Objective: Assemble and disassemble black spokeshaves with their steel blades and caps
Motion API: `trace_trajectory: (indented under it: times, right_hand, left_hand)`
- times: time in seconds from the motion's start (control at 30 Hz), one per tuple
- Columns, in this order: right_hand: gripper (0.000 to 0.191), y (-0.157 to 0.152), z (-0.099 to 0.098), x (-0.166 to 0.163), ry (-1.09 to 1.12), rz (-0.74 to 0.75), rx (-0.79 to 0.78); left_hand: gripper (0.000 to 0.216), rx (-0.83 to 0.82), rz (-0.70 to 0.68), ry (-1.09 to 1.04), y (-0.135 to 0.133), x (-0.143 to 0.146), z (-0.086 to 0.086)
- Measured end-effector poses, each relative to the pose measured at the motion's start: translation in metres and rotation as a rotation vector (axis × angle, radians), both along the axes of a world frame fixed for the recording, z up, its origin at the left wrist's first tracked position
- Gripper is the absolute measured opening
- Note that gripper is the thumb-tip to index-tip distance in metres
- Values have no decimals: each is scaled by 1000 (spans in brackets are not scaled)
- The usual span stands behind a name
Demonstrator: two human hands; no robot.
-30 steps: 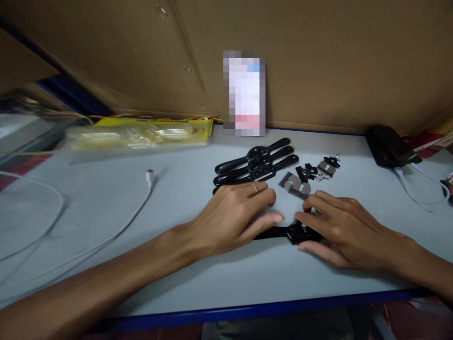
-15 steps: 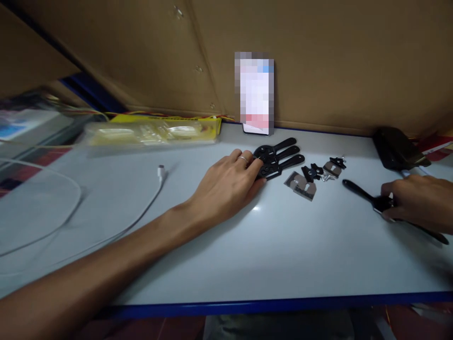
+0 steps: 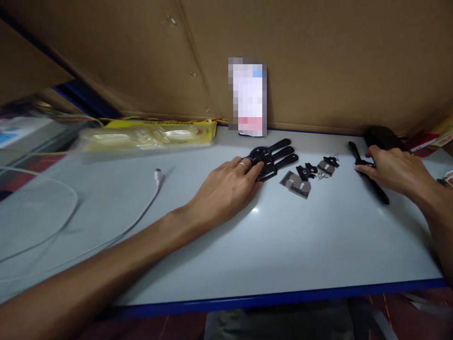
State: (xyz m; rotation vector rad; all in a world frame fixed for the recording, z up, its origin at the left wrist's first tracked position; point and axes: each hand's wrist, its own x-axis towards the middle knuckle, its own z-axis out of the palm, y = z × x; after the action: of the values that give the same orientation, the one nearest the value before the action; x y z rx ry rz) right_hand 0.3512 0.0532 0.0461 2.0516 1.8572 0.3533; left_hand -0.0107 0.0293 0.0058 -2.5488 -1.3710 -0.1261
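Note:
My left hand (image 3: 228, 187) lies on a pile of long black handled tools (image 3: 274, 156) near the middle of the grey table (image 3: 283, 250), its fingers curled over their left ends. My right hand (image 3: 391, 171) is far to the right, closed on another black handled tool (image 3: 371, 182) that rests on the table beside a black object. Between the hands lie small metal plates (image 3: 295, 184) and little black star-shaped knobs (image 3: 307, 171) with screws.
A black pouch (image 3: 384, 138) sits at the back right. A blurred-out phone (image 3: 249, 97) leans on the cardboard wall. A yellow packet (image 3: 148, 133) lies at the back left, and a white cable (image 3: 141, 208) runs across the left side. The blue table edge (image 3: 283, 297) is close.
My right hand carried one black tool from the table's front middle out to the far right. My left hand moved back onto the pile of tools.

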Motion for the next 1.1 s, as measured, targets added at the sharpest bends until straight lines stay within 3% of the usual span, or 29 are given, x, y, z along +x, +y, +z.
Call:
trace_trajectory:
  times: [0.3, 0.43, 0.6, 0.73, 0.9, 1.1]
  right_hand:
    - [53, -8, 10, -23, 33, -55, 170]
    - [46, -11, 10, -31, 92, -11, 209]
    - [37, -14, 7, -39, 151, 60, 254]
    - [28, -19, -2, -50, 283, 207, 339]
    - [25, -27, -16, -61, 477, 447, 407]
    - [27, -17, -17, -52, 690, 445, 517]
  left_hand:
    - [37, -202, 95, -72, -9, 4, 9]
    - [38, -274, 181, -136, -11, 6, 11]
    - [38, -346, 191, -202, -12, 8, 11]
    - [35, -329, 208, -216, -11, 8, 8]
    - [37, -278, 157, -237, -8, 6, 1]
    - [32, -241, -30, -434, -16, 6, -2]
